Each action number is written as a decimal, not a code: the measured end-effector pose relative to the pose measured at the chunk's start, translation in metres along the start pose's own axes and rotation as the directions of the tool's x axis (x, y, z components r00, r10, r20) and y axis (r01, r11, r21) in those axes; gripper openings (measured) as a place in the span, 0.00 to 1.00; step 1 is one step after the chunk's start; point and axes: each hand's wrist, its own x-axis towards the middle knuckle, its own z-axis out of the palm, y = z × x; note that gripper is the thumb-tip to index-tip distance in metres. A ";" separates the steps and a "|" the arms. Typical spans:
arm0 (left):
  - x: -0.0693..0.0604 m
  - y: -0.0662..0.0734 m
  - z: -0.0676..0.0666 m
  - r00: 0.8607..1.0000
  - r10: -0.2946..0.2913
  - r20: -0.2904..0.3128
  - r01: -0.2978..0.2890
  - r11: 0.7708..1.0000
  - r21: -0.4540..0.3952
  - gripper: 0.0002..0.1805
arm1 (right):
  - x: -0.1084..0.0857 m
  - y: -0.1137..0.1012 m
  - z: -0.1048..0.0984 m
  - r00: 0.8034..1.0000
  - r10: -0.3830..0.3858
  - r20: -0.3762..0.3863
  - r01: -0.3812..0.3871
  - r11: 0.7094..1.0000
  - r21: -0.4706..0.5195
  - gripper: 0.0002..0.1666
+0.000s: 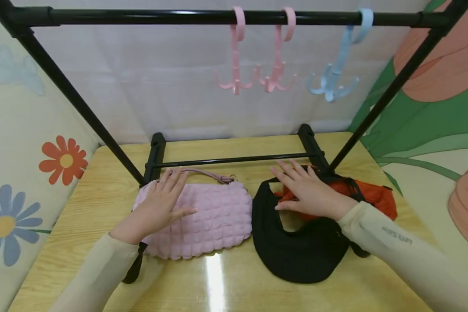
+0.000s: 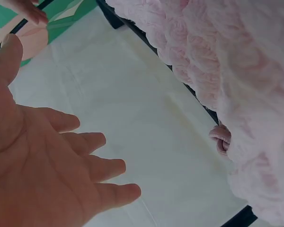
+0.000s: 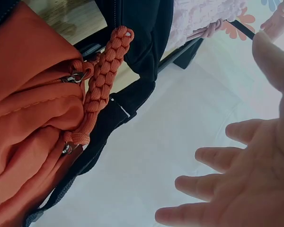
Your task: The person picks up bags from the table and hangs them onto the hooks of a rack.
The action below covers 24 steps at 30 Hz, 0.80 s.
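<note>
My left hand (image 1: 156, 212) is spread flat above the left end of a pink puffy quilted bag (image 1: 214, 216). In the left wrist view its palm faces the camera, apart from the pink bag (image 2: 194, 52). Over a black sun visor (image 1: 296, 255) and an orange bag (image 1: 374, 195) hovers my right hand (image 1: 310, 193), its fingers straight and holding nothing. The right wrist view shows the orange bag (image 3: 33, 85) with a braided orange zip pull (image 3: 106, 71) and a black strap. The visor partly overlaps the orange bag, which my right hand and sleeve partly hide.
A black rack stands over the table (image 1: 82, 260). From its top bar (image 1: 140, 17) hang two pink multi-hooks, one left (image 1: 235, 60) and one right (image 1: 276, 60), and a blue multi-hook (image 1: 337, 65). A low crossbar (image 1: 234, 160) runs behind the bags.
</note>
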 end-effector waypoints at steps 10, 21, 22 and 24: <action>-0.003 -0.008 0.003 0.997 -0.037 -0.066 0.038 0.999 0.014 0.48 | 0.002 -0.003 0.005 0.999 -0.028 -0.046 0.029 0.999 0.033 0.52; -0.006 -0.019 0.008 0.985 -0.135 -0.108 0.138 0.990 0.025 0.44 | 0.007 -0.006 0.009 0.994 -0.032 -0.101 0.036 0.999 0.038 0.49; -0.005 -0.020 0.007 0.983 -0.141 -0.118 0.146 0.989 0.030 0.43 | 0.008 -0.006 0.009 0.994 -0.034 -0.104 0.038 0.999 0.034 0.48; -0.004 -0.023 0.006 0.977 -0.169 -0.130 0.174 0.984 0.031 0.42 | 0.010 -0.006 0.007 0.993 -0.041 -0.107 0.044 0.998 0.033 0.49</action>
